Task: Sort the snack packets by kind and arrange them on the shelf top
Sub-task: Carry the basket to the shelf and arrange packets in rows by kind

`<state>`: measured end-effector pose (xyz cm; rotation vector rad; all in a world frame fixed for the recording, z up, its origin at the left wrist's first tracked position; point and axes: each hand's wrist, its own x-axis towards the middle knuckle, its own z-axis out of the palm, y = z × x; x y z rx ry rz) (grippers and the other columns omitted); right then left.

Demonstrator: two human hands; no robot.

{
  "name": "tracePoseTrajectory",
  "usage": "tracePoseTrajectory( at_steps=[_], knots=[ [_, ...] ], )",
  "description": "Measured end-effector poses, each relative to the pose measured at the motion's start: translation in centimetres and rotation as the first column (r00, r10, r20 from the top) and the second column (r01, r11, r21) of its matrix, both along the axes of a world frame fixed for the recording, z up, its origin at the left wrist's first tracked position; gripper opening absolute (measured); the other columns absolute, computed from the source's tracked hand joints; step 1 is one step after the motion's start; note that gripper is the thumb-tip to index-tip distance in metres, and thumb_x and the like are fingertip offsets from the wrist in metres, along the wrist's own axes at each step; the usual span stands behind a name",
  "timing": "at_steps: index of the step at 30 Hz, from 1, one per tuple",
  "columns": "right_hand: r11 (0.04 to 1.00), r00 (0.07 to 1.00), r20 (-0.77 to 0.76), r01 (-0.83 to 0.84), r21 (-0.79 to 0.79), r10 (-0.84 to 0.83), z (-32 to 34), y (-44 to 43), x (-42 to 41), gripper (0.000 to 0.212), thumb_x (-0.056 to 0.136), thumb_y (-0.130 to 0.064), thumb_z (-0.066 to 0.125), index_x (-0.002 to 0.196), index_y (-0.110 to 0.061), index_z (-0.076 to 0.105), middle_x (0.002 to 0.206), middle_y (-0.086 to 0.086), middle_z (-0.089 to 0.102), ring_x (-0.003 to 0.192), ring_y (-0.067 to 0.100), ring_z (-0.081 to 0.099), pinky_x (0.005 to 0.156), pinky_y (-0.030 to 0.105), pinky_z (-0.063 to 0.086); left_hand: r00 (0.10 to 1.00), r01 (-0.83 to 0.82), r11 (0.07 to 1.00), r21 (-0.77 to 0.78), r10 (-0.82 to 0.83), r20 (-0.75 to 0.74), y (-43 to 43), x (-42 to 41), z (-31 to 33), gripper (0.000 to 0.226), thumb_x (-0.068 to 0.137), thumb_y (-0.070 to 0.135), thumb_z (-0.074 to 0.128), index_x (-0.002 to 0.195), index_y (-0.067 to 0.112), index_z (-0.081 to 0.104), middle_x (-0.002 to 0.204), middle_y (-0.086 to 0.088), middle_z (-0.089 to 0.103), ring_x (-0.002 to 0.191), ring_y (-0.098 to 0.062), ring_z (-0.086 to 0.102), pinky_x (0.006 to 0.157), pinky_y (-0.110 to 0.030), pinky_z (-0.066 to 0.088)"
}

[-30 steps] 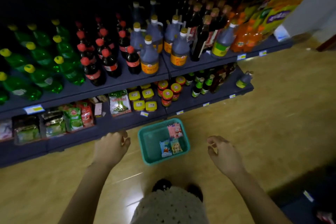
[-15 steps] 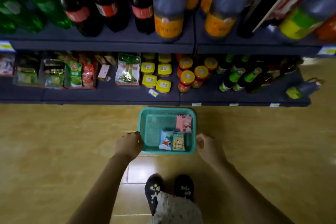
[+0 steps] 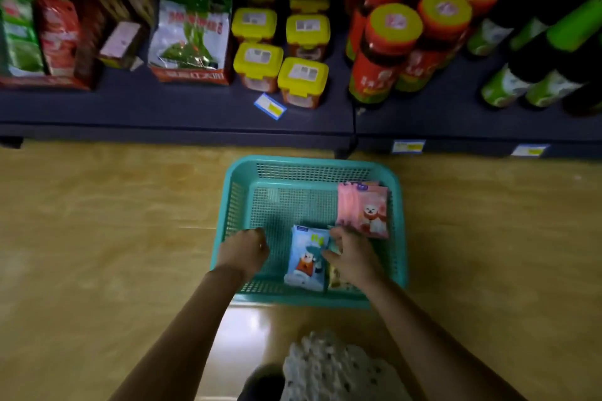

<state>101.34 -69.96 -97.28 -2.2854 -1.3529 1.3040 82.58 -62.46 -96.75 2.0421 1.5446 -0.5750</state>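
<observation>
A teal mesh basket (image 3: 312, 162) stands on the wooden floor in front of the bottom shelf. Pink snack packets (image 3: 363, 210) lie stacked in its far right corner. A blue packet (image 3: 304, 257) lies flat near the front middle. My left hand (image 3: 242, 254) is inside the basket at its left wall, fingers curled with nothing in them. My right hand (image 3: 353, 259) rests beside the blue packet, on a yellowish packet (image 3: 335, 282) that it mostly hides, its fingers curled around the packet's top edge.
The dark bottom shelf (image 3: 176, 107) just beyond the basket carries a bag with a green picture (image 3: 190, 39), yellow-lidded tubs (image 3: 303, 73), red jars (image 3: 387, 42) and green-capped bottles (image 3: 534, 75). A loose price tag (image 3: 269, 106) lies at the shelf front.
I have bent down much closer to the basket. Both hands went from its outer front edge into it, the left to the left wall, the right onto the yellowish packet.
</observation>
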Motion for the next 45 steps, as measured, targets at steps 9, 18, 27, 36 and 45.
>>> tracePoseTrajectory(
  at_steps=[9,18,27,36,45],
  knots=[
    [0.869,0.853,0.167,-0.493,-0.056,0.494,-9.6,4.3,1.2,0.062,0.071,-0.055,0.072,0.111,-0.008,0.061,0.113,0.014,0.062,0.092,0.024,0.058,0.072,0.031,0.041,0.981,-0.034,0.999,-0.025,0.038,0.189,1.2,0.6,-14.1,0.025,0.089,0.020,0.047,0.109,0.013,0.061,0.112,-0.017,0.066,0.103,-0.034,0.062,0.086,-0.040,0.050],
    [0.782,0.712,0.368,-0.619,-0.074,0.598,-8.4,4.3,-0.2,0.052,0.066,-0.066,0.068,0.086,-0.021,0.053,0.079,-0.002,0.051,0.080,0.021,0.047,0.077,0.032,0.029,0.800,-0.344,0.925,-0.163,0.379,0.465,-1.6,1.0,-16.4,0.017,0.087,0.007,0.052,0.096,0.009,0.067,0.096,-0.014,0.071,0.092,-0.026,0.065,0.069,-0.025,0.039],
    [0.967,0.949,-0.199,-0.225,0.119,0.245,-8.6,0.7,-0.6,0.056,0.066,-0.027,0.084,0.114,-0.024,0.055,0.108,0.002,0.067,0.088,0.015,0.066,0.071,0.031,0.054,0.552,-0.327,0.771,-0.547,0.625,0.552,-2.3,0.4,-16.1,0.022,0.069,0.027,0.056,0.079,0.015,0.071,0.085,-0.004,0.073,0.080,-0.014,0.064,0.073,-0.027,0.048],
    [0.984,0.800,-0.580,0.178,-0.012,-0.152,-9.5,-0.1,-0.6,0.031,0.079,-0.015,0.072,0.108,-0.016,0.065,0.102,0.002,0.073,0.091,0.015,0.070,0.083,0.033,0.057,0.427,-0.369,0.605,-0.706,0.785,0.449,-2.4,1.9,-15.6,0.020,0.094,0.005,0.047,0.088,0.011,0.065,0.056,0.008,0.069,0.050,-0.001,0.064,0.053,-0.015,0.052],
    [0.717,0.439,-0.699,0.680,-0.152,-0.564,-8.0,-0.9,5.6,0.017,0.083,-0.007,0.062,0.097,-0.015,0.068,0.084,0.002,0.073,0.078,0.016,0.067,0.082,0.033,0.051,0.472,-0.462,0.657,-0.595,0.750,0.462,-2.6,5.4,-19.1,0.099,0.021,0.029,0.089,0.103,-0.003,0.044,0.100,-0.014,0.071,0.090,-0.018,0.068,0.084,-0.039,0.056]
  ],
)
